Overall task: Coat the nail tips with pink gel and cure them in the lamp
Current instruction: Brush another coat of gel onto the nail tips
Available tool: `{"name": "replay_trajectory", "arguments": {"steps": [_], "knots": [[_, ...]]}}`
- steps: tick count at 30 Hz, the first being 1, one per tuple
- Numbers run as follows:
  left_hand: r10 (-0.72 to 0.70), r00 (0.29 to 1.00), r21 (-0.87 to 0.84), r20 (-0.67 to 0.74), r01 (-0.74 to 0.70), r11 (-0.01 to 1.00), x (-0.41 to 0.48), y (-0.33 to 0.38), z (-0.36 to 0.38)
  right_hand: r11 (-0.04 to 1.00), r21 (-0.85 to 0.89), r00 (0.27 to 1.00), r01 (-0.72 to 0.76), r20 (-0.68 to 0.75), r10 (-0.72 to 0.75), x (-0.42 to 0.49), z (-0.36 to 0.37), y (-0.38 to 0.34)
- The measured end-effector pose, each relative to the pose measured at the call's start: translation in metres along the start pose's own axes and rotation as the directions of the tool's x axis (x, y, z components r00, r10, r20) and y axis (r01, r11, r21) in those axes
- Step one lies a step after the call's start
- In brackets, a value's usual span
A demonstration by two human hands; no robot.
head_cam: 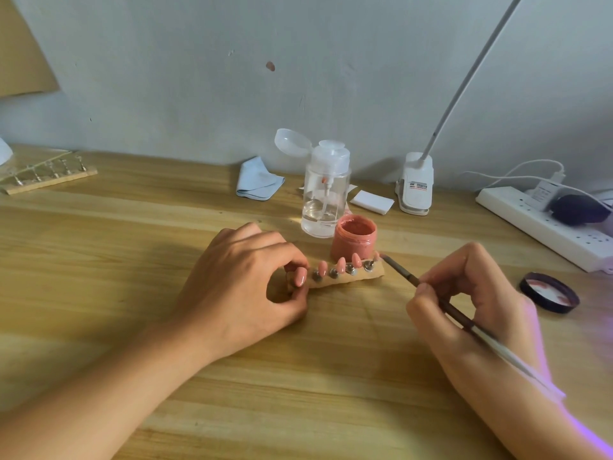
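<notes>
A small wooden holder strip lies at the middle of the table with several pink nail tips standing on metal pegs. My left hand pinches the strip's left end between thumb and fingers. My right hand grips a thin brush, whose tip touches the rightmost nail tip on the strip. An open jar of pink gel stands just behind the strip. No lamp body is in view; purple light falls on my right wrist.
A clear pump bottle with its cap flipped open stands behind the jar. The jar's black lid lies at the right. A power strip, a clip lamp base, a blue cloth, white pads and a second nail holder line the back.
</notes>
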State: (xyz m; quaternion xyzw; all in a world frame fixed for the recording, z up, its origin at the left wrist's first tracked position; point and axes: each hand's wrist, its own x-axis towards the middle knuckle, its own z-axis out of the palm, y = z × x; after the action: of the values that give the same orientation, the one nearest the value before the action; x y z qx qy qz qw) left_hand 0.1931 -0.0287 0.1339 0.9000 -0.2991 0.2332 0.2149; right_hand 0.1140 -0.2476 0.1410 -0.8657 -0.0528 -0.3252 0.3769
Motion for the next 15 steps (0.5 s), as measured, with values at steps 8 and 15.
{"name": "replay_trajectory", "arguments": {"steps": [8,15], "knots": [[-0.011,1.0,-0.026,0.006,0.011,1.0,0.0009,-0.0024,0.0008,0.998,0.066,0.995,0.004,-0.098,0.003,-0.0009,-0.0006,-0.0023],[-0.028,1.0,-0.044,0.0,0.028,0.999,0.0015,-0.0066,0.0028,0.985,0.17,0.995,-0.043,-0.082,0.057,-0.0012,-0.0024,-0.0024]]}}
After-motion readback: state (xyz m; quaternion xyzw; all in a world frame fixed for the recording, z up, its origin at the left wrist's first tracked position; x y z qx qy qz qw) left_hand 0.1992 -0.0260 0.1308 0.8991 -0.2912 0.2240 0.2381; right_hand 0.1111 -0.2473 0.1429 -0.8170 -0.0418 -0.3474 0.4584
